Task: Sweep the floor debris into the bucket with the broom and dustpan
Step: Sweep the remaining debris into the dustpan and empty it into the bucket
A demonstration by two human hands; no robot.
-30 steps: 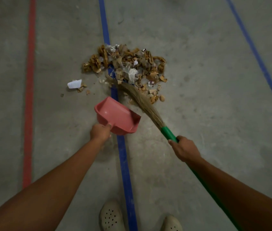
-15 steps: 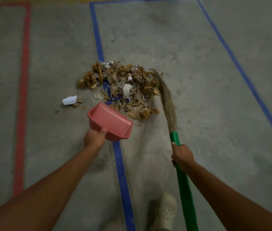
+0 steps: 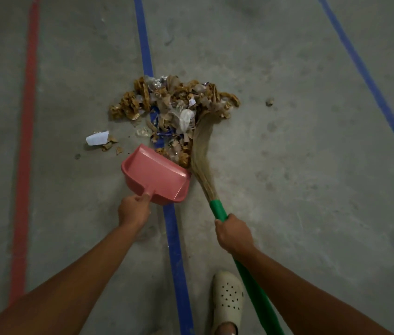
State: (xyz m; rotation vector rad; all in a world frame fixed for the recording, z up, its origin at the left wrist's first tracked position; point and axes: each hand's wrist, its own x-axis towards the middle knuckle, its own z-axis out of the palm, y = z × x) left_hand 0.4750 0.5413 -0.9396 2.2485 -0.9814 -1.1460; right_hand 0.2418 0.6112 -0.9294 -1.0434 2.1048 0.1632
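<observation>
Two tools are gripped, one in each hand. The left hand (image 3: 134,209), just left of the middle blue line (image 3: 176,250), is closed round the short handle of the dustpan (image 3: 157,175), with the thumb laid along the handle's top. The right hand (image 3: 233,234), to the right of that line, is wrapped firmly round the green shaft of the broom (image 3: 217,206), close below the point where the bristles are bound in. The dustpan is made of pink plastic, shallow, with raised side walls and a rounded back; it is held across the blue line, mostly to its left, its open lip turned toward the debris (image 3: 174,105). Whether the lip is pressed to the concrete floor (image 3: 312,189) cannot be told. The broom's long straw-coloured bristles are bent in a curve right of the line, their tips buried in the far right part of the heap and their flank set just beside the dustpan's right corner. The debris is heaped over the blue line beyond the dustpan: torn brown cardboard, crumpled pale wrappers and bits of clear film, the nearest scraps touching the lip. A white paper scrap (image 3: 97,138) with a few brown crumbs is left apart, left of the line, and one small fragment (image 3: 269,102) lies well to its right. A pale perforated clog (image 3: 227,298) is planted right of the line, beside the green shaft.
</observation>
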